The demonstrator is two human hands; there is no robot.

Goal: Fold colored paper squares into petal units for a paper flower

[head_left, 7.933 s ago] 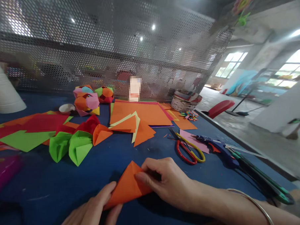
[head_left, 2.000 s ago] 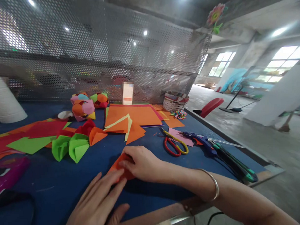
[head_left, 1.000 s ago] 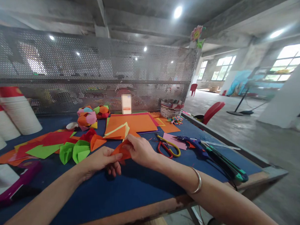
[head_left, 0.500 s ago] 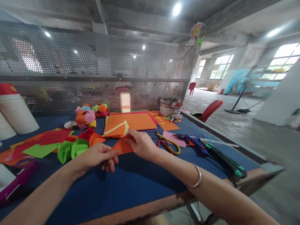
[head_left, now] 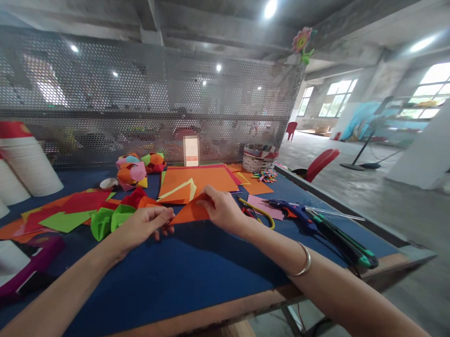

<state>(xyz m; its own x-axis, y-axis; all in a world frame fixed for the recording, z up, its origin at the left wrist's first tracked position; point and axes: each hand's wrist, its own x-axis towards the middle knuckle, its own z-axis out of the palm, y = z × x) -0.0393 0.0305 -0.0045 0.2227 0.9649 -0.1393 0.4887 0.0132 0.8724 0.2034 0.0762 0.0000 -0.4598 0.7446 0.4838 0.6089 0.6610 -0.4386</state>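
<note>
A folded piece of orange paper [head_left: 191, 213] is held between my two hands, just above the blue tabletop. My left hand [head_left: 147, 225] pinches its left corner between thumb and fingers. My right hand [head_left: 225, 208] grips the right side, its thumb and fingertips pressed together on the sheet. Just behind lies a stack of orange paper [head_left: 203, 179] with a folded orange-and-yellow piece [head_left: 181, 192] on top. Folded green paper pieces [head_left: 108, 221] sit beside my left wrist. To the right of my right hand are scissors [head_left: 262, 211] with yellow-and-red handles, partly covered by it.
At right lie a blue glue gun [head_left: 296, 212] and a green-and-black tool [head_left: 343, 243]. A woven basket [head_left: 260, 158], paper balls [head_left: 131, 173] and loose coloured sheets [head_left: 68, 220] stand or lie farther back. Paper cups [head_left: 31, 167] and a purple tape dispenser [head_left: 35, 266] are at left.
The view has shifted slightly, so things appear a little farther right. Both hands keep hold of the orange paper, which now lies lower and flatter between them.
</note>
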